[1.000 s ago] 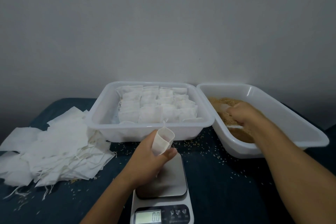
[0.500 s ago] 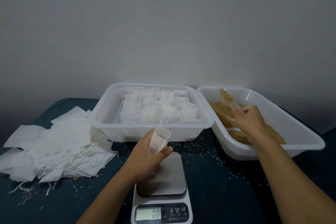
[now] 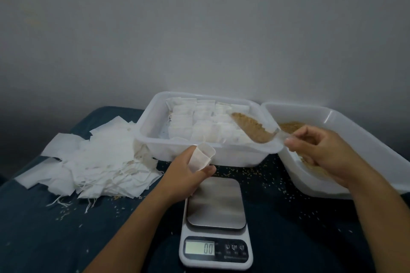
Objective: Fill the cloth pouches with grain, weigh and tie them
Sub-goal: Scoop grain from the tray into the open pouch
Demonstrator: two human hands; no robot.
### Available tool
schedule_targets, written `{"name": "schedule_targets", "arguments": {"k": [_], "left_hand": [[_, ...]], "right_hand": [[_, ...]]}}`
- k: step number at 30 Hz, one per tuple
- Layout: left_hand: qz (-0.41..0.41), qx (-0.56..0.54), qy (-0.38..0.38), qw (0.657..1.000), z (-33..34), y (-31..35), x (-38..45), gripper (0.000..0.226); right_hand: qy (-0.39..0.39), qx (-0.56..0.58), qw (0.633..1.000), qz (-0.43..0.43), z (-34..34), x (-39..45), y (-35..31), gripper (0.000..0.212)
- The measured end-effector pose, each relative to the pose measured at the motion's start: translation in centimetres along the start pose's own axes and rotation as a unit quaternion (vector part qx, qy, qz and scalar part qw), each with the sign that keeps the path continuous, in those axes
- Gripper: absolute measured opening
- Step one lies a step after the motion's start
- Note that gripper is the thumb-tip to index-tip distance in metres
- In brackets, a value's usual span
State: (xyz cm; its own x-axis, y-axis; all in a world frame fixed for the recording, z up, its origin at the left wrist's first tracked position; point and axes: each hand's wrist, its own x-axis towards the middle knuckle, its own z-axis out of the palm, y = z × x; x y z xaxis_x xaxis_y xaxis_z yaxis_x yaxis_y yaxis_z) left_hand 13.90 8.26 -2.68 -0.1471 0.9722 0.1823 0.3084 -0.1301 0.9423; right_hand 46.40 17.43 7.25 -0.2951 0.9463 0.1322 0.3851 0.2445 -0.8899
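My left hand (image 3: 184,175) holds a small white cloth pouch (image 3: 200,158) upright with its mouth spread, just above the far edge of the scale (image 3: 216,221). My right hand (image 3: 319,150) grips the handle of a clear scoop (image 3: 253,127) heaped with brown grain. The scoop hangs over the right end of the bin of filled pouches (image 3: 155,115), up and to the right of the pouch mouth. The scale's steel plate is bare and its display reads 0.0. The grain bin (image 3: 346,122) stands at the right.
A loose heap of flat empty pouches with strings (image 3: 93,162) lies at the left on the dark blue cloth. Spilled grains dot the cloth around the scale and bins. A plain grey wall rises behind.
My right hand dug the scoop into the grain, lifted it full, and carried it left out of the grain bin toward the pouch. My left hand kept the pouch nearly still.
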Motion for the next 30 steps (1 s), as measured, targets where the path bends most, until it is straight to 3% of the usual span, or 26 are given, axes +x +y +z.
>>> {"name": "schedule_targets", "arguments": {"k": [5, 9, 17, 30], "left_hand": [[-0.007, 0.012, 0.01, 1.0, -1.0, -0.8, 0.3, 0.038], [0.003, 0.026, 0.006, 1.0, -1.3, -0.7, 0.3, 0.034], [0.03, 0.058, -0.033, 0.997, -1.1, -0.9, 0.2, 0.02], [0.025, 0.046, -0.067, 0.996, -0.5, -0.6, -0.1, 0.025]], "right_hand": [[-0.1, -0.09, 0.99, -0.032, 0.5, -1.0, -2.4, 0.057], [-0.118, -0.184, 0.975, -0.048, 0.5, -1.0, -4.4, 0.041], [-0.161, -0.238, 0.955, -0.071, 1.3, -0.2, -8.0, 0.027], [-0.195, -0.355, 0.911, -0.079, 1.5, 0.7, -11.5, 0.027]]}}
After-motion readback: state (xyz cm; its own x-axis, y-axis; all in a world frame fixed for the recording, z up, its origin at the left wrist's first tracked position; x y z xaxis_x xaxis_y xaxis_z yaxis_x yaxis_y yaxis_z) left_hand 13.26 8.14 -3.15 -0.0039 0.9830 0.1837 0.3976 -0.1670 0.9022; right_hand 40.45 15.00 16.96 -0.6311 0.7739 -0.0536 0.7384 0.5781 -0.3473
